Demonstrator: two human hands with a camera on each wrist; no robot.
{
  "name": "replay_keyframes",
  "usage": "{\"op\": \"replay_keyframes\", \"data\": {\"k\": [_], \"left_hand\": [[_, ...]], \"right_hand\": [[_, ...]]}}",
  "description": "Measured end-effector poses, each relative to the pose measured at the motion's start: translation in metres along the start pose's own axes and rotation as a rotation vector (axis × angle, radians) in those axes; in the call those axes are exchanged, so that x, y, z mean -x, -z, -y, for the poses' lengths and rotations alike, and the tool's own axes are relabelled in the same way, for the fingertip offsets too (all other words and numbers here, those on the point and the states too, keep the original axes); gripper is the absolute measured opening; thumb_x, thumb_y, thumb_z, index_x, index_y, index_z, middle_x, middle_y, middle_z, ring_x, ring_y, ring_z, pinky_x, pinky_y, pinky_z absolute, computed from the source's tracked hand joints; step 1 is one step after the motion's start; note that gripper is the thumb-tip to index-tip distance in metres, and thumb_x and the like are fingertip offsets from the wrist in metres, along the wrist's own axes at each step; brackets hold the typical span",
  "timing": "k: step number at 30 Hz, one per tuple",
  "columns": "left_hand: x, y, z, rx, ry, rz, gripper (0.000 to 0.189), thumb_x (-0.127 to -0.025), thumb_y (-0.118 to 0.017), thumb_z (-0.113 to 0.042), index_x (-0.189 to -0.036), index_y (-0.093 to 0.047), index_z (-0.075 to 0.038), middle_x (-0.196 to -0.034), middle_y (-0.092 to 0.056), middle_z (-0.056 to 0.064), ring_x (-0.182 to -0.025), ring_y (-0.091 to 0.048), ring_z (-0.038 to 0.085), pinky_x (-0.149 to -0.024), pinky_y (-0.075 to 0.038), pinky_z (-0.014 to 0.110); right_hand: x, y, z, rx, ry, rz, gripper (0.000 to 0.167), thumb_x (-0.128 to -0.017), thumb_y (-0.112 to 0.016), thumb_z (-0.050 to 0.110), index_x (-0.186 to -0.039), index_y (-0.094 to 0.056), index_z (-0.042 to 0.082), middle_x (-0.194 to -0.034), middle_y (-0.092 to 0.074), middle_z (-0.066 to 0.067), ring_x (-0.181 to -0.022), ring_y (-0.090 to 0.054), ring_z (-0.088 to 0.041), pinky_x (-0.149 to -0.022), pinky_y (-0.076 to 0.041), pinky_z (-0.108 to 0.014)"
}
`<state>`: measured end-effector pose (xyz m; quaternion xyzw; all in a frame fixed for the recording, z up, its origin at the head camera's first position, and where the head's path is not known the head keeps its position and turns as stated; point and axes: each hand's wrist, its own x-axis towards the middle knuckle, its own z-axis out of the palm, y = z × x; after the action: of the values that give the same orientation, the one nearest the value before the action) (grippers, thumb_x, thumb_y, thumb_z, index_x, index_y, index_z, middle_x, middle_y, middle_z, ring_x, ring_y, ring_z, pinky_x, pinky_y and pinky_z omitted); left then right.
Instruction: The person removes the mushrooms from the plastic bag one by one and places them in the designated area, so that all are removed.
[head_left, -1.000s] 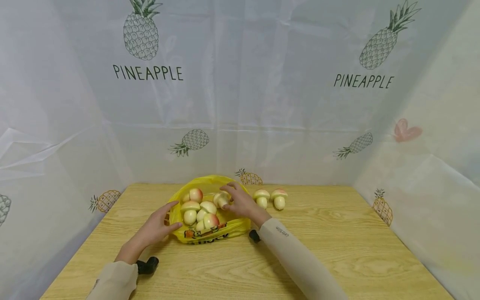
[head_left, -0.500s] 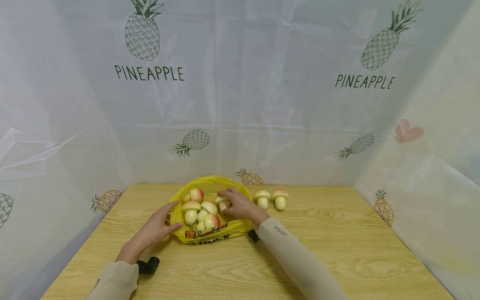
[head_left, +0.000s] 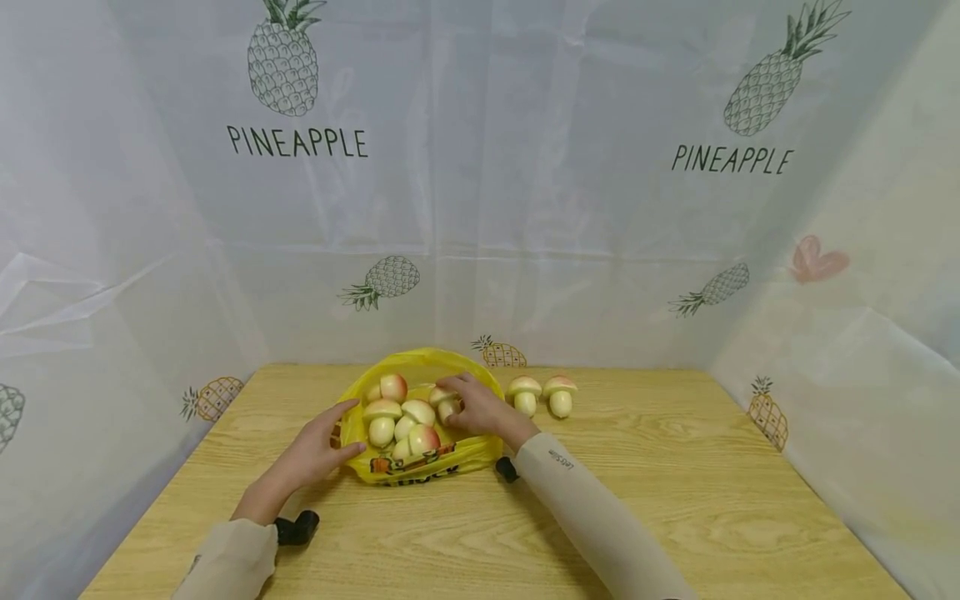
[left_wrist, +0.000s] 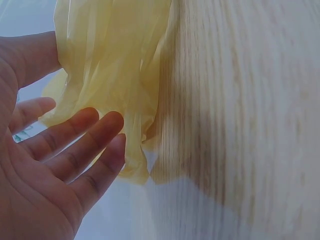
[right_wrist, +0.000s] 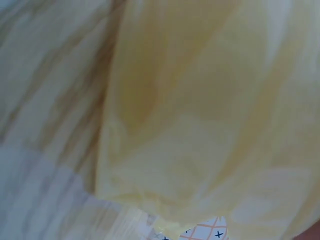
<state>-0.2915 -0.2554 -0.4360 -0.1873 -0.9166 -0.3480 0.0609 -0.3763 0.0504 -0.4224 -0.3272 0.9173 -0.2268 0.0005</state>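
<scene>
A yellow plastic bag [head_left: 472, 454] with dark print lies on the table, its mouth held wide. Inside it sit several pale toy mushrooms [head_left: 381, 429], some with reddish caps. My right hand [head_left: 480, 408] reaches into the bag from the right and holds another mushroom [head_left: 444, 402], fingers over its cap and thumb low beside its stem. My left hand [head_left: 315, 446] is at the bag's left rim, thumb and fingers spread apart. In the left wrist view, its fingers [left_wrist: 75, 165] reach loosely along the yellow plastic. Only yellow plastic fills most of the right wrist view; the right hand is nearly hidden there.
Two more toy mushrooms, a nearer one [head_left: 524, 395] and one beside it [head_left: 560, 395], stand upright right of the bag. The wooden table [head_left: 675, 483] meets a pale pineapple-print sheet [head_left: 600, 208] at the back and sides.
The mushroom in my right hand has turned from tilted to upright inside the bag, and that hand has dropped slightly. My left hand has stayed at the rim.
</scene>
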Motion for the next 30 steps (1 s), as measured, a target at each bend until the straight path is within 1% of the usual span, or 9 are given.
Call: {"op": "replay_keyframes", "data": {"k": [6,8,10,15,18,20,23,27,30], "left_hand": [[0.001,0.000,-0.001,0.005,0.008,0.006,0.074,-0.089,-0.070,-0.026,-0.147,-0.032,-0.002,-0.143,-0.039,0.027,-0.110,-0.054,0.040,-0.084,-0.050,0.051],[0.001,0.000,-0.001,0.006,0.008,0.004,0.074,-0.089,-0.070,-0.026,-0.147,-0.032,-0.002,-0.142,-0.040,0.027,-0.109,-0.054,0.039,-0.083,-0.050,0.050],[0.001,0.000,-0.001,0.007,0.009,0.003,0.074,-0.089,-0.070,-0.026,-0.147,-0.033,-0.002,-0.142,-0.040,0.027,-0.109,-0.055,0.039,-0.083,-0.050,0.049],[0.001,0.001,0.000,0.006,0.012,0.003,0.073,-0.089,-0.070,-0.026,-0.147,-0.032,-0.002,-0.141,-0.041,0.027,-0.108,-0.055,0.039,-0.081,-0.051,0.048],[0.000,0.000,0.000,0.011,0.009,0.002,0.072,-0.089,-0.070,-0.025,-0.147,-0.033,-0.001,-0.140,-0.041,0.028,-0.107,-0.056,0.038,-0.080,-0.052,0.047],[0.001,0.001,0.001,0.014,0.000,0.001,0.073,-0.089,-0.070,-0.025,-0.147,-0.033,0.000,-0.140,-0.041,0.028,-0.105,-0.056,0.038,-0.080,-0.052,0.047],[0.003,0.002,0.002,0.008,0.006,-0.004,0.074,-0.088,-0.071,-0.026,-0.147,-0.033,-0.001,-0.141,-0.040,0.028,-0.105,-0.056,0.038,-0.080,-0.052,0.046],[0.003,0.002,0.003,0.003,0.009,-0.001,0.075,-0.088,-0.071,-0.028,-0.147,-0.033,-0.002,-0.141,-0.040,0.027,-0.106,-0.056,0.038,-0.080,-0.052,0.046],[0.001,0.001,0.000,0.008,-0.003,0.004,0.075,-0.089,-0.070,-0.029,-0.147,-0.033,0.000,-0.141,-0.040,0.029,-0.105,-0.056,0.039,-0.079,-0.053,0.046]], "right_hand": [[0.003,0.002,0.001,0.005,-0.004,-0.014,0.063,-0.090,-0.069,0.022,-0.146,-0.040,0.018,-0.145,-0.038,-0.008,-0.124,-0.045,-0.023,-0.096,-0.045,-0.038],[0.003,0.003,0.001,0.008,0.001,-0.024,0.063,-0.089,-0.070,0.022,-0.145,-0.041,0.018,-0.144,-0.038,-0.008,-0.123,-0.046,-0.023,-0.095,-0.045,-0.038],[0.004,0.006,0.002,0.002,-0.004,-0.028,0.063,-0.089,-0.070,0.021,-0.145,-0.041,0.018,-0.144,-0.038,-0.008,-0.119,-0.048,-0.020,-0.093,-0.047,-0.038],[0.008,0.014,0.007,-0.039,-0.021,-0.010,0.064,-0.090,-0.069,0.020,-0.147,-0.039,0.019,-0.145,-0.035,-0.008,-0.101,-0.055,-0.015,-0.082,-0.050,-0.031],[0.013,0.019,0.009,-0.048,-0.017,-0.003,0.064,-0.091,-0.068,0.020,-0.147,-0.038,0.019,-0.145,-0.035,-0.008,-0.097,-0.057,-0.017,-0.078,-0.050,-0.030],[0.016,0.022,0.010,-0.040,-0.008,-0.005,0.064,-0.091,-0.068,0.021,-0.147,-0.038,0.019,-0.145,-0.034,-0.008,-0.097,-0.057,-0.017,-0.078,-0.050,-0.029],[0.021,0.025,0.009,-0.017,0.011,-0.015,0.063,-0.091,-0.067,0.023,-0.147,-0.038,0.019,-0.145,-0.035,-0.008,-0.098,-0.057,-0.017,-0.079,-0.050,-0.029],[0.031,0.031,0.008,0.025,0.028,-0.050,0.062,-0.091,-0.067,0.025,-0.146,-0.038,0.022,-0.143,-0.037,-0.004,-0.097,-0.057,-0.014,-0.080,-0.050,-0.028],[0.042,0.038,0.006,0.040,0.036,-0.083,0.061,-0.091,-0.067,0.025,-0.145,-0.040,0.023,-0.143,-0.038,-0.003,-0.098,-0.057,-0.015,-0.079,-0.051,-0.029]]}}
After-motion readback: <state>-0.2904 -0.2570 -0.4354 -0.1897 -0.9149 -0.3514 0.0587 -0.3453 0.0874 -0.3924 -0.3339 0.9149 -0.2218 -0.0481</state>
